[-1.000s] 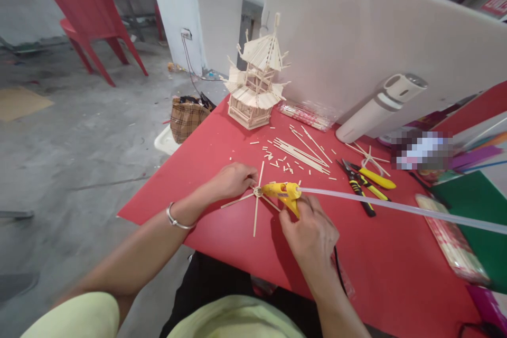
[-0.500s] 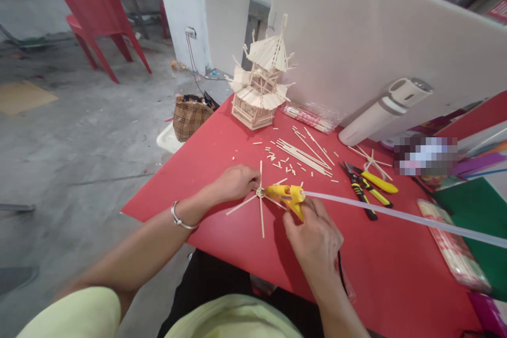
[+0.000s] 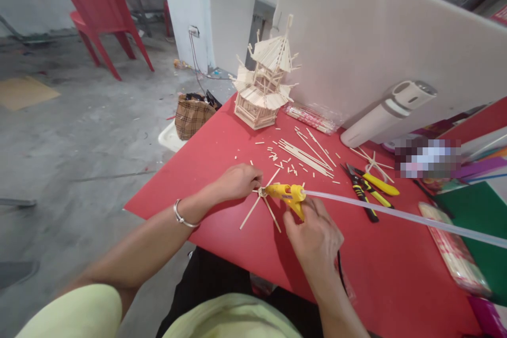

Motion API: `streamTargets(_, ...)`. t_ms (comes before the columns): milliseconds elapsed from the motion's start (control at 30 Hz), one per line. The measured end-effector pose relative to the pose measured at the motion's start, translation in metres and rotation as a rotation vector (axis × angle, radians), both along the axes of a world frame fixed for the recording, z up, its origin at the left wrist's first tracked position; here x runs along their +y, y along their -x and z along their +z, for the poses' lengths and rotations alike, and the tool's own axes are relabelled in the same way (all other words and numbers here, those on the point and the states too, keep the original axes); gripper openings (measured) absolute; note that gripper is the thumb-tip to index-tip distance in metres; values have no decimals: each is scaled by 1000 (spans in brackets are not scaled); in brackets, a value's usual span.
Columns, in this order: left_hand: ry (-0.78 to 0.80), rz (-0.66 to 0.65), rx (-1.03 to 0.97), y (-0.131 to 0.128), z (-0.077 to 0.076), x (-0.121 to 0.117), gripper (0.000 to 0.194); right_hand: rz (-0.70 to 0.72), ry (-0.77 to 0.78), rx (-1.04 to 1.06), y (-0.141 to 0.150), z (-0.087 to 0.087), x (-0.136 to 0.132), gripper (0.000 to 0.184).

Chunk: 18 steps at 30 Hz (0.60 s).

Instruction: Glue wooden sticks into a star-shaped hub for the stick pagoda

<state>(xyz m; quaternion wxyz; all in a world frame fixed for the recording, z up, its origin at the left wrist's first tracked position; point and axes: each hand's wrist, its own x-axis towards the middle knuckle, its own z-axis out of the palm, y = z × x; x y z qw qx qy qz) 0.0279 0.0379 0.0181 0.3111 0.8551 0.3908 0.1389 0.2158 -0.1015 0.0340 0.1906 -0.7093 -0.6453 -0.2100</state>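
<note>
My right hand (image 3: 317, 229) is wrapped round the handle of a yellow hot glue gun (image 3: 291, 194), with a long clear glue stick (image 3: 380, 208) running out of its back to the right. The gun's nozzle meets the hub of a star-shaped frame of thin wooden sticks (image 3: 272, 212). Left of that hub, my left hand (image 3: 240, 182) has its fingers closed on the frame; the fingertips partly cover its sticks. Beyond the hands lie short cut stick pieces (image 3: 292, 169) and a bundle of longer sticks (image 3: 304, 157).
A stick-built pagoda model (image 3: 263, 84) stands at the red table's (image 3: 222, 237) far corner. To the right are cutting pliers (image 3: 366, 193), a second star frame (image 3: 372, 161), a white thermos (image 3: 388, 113) and packed sticks (image 3: 453, 248). A white board (image 3: 356, 37) rises behind.
The star frame has turned about its hub, so its sticks point in different directions. My left fingers have shifted slightly; the glue gun stays at the hub.
</note>
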Motion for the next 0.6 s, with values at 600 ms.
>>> streamTargets(600, -15, 29, -135, 1, -6, 4, 15, -22, 29, 3, 0, -1, 0, 21)
